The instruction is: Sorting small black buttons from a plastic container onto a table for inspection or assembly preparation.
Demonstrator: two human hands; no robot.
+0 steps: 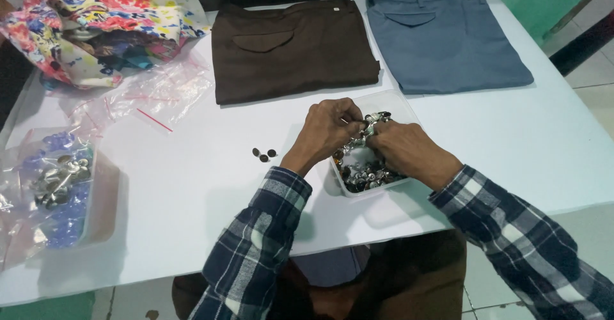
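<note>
A clear plastic tub (400, 106) full of small metal buttons and fasteners stands on the white table (192, 218) in front of me. Both hands reach into it. My left hand (327, 127) pinches some of the metal pieces at the tub's top. My right hand (401, 146) lies over the tub's right side, fingers curled into the pile against the left hand's fingertips. Three dark buttons (263, 154) lie loose on the table just left of my left wrist.
Folded brown trousers (291, 48) and folded grey-blue trousers (441, 35) lie at the table's far side. Floral cloth (96, 23) is heaped far left, with empty zip bags (153, 93) beside it. A bag of blue and metal fasteners (54, 189) rests on a tray at the left edge.
</note>
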